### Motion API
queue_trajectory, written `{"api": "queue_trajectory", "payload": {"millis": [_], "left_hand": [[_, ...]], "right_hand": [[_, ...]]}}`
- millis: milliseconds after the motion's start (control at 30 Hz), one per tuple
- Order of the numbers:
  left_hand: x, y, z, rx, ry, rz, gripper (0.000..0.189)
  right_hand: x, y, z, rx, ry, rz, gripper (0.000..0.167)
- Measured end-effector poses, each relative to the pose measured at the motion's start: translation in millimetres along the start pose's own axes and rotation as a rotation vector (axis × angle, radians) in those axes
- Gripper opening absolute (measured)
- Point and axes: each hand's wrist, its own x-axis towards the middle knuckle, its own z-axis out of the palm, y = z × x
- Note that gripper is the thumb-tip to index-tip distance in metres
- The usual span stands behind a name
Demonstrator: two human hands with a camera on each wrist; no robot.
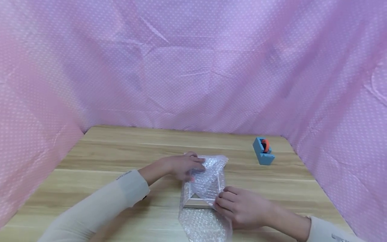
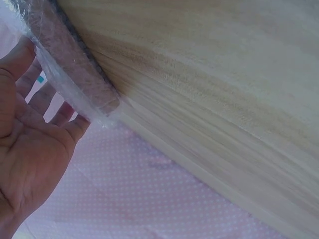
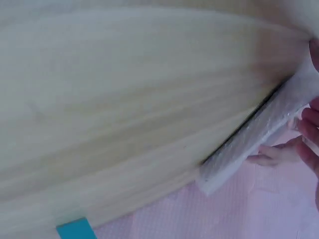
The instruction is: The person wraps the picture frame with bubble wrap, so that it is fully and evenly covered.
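Observation:
A light wooden frame (image 1: 198,202), likely a picture frame, lies flat on the table inside clear bubble wrap (image 1: 208,220). The wrap covers its upper part, and a loose length spreads toward the near side. My left hand (image 1: 185,167) rests on the wrap at the frame's upper left, fingers spread. Seen from the left wrist, the thumb and fingers of that hand (image 2: 35,129) touch the edge of the wrap (image 2: 75,84). At the lower right corner my right hand (image 1: 242,206) pinches the wrap's edge with curled fingers. Only its fingertips (image 3: 310,132) show in the right wrist view.
A blue tape dispenser (image 1: 262,154) with an orange roll stands at the right back of the wooden table (image 1: 121,148). Its blue corner (image 3: 76,229) also enters the right wrist view. Pink dotted sheeting (image 1: 193,67) hangs around the table's back and sides.

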Motion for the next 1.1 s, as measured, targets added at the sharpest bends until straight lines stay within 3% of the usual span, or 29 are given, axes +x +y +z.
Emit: {"api": "queue_trajectory", "payload": {"millis": [100, 200, 367, 433, 533, 667, 767, 933, 1100], "left_hand": [[-2.9, 0.3, -0.2, -0.018, 0.003, -0.002, 0.055], [-2.9, 0.7, -0.1, -0.031, 0.003, -0.011, 0.055], [-3.1, -0.7, 0.3, -0.03, -0.002, -0.036, 0.056], [-3.2, -1.4, 0.4, -0.032, -0.004, -0.04, 0.057], [-3.2, -1.9, 0.9, -0.033, -0.005, -0.037, 0.057], [-2.7, -2.2, 0.7, -0.008, 0.001, -0.032, 0.057], [-2.0, -2.4, 0.1, 0.004, 0.008, -0.035, 0.057], [-1.8, -2.9, 1.2, 0.022, 0.018, -0.018, 0.055], [-1.8, -3.9, 5.9, 0.054, 0.041, -0.014, 0.052]], "right_hand": [[3.5, -9, 2, -0.069, 0.074, 0.023, 0.039], [5.9, -15, 4, -0.058, 0.149, 0.068, 0.032], [7.7, -19, 6, -0.059, 0.176, 0.068, 0.032], [6.9, -18, 7, -0.009, 0.184, 0.1, 0.032], [4.1, -17, 9, 0.239, 0.222, 0.285, 0.024], [2.6, -15, 11, 0.806, 0.254, 0.652, 0.019], [5.0, -11, 13, 1.111, 0.221, 0.878, 0.027], [10.1, -6, 17, 1.392, 0.158, 1.147, 0.034], [16.9, -4, 16, 1.506, 0.136, 1.384, 0.038]]}}
